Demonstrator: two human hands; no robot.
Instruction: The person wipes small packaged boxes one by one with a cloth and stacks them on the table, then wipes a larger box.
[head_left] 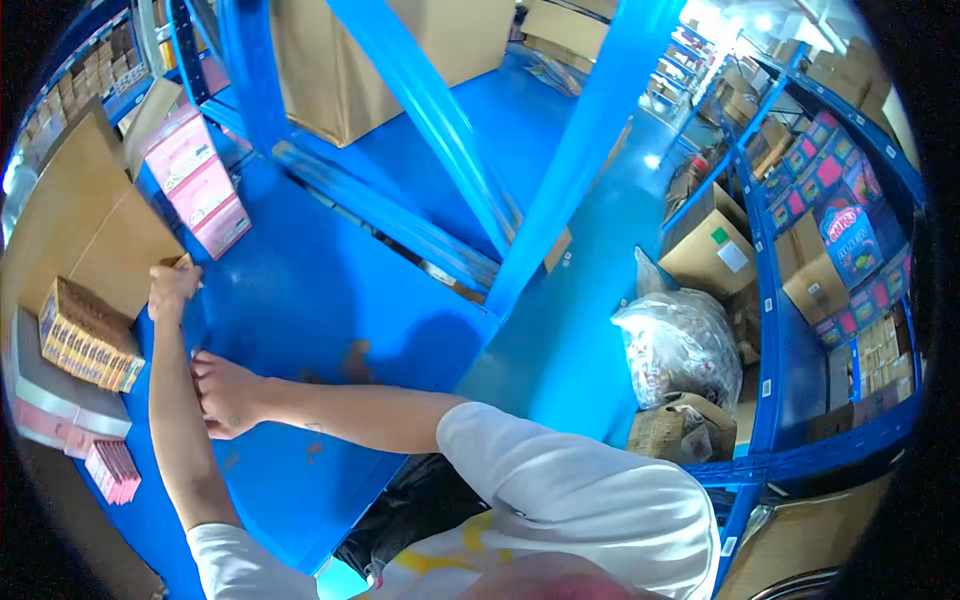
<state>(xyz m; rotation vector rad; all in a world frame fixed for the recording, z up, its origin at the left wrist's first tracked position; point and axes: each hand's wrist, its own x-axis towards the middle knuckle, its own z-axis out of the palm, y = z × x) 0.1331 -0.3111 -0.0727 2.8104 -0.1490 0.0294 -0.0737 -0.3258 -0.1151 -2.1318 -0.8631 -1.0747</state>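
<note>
My left hand (173,291) is closed at the lower corner of a large brown cardboard box (125,235) on the blue shelf (310,265). A small tan edge shows at its fingertips; what it belongs to is too small to tell. Nearer to me, my right hand (225,394) has its fingers curled in low over the shelf, and anything inside them is hidden. Left of my left forearm stands a row of thin yellow-edged packs (90,340), packed tightly together. Pink and white boxes (198,180) are stacked beyond my left hand.
Blue rack beams (430,110) cross ahead, with a big carton (400,60) behind them. Small pink packs (112,470) lie at lower left. Across the aisle, a clear plastic bag (685,345) and an open carton (710,240) stand beside another rack (765,330).
</note>
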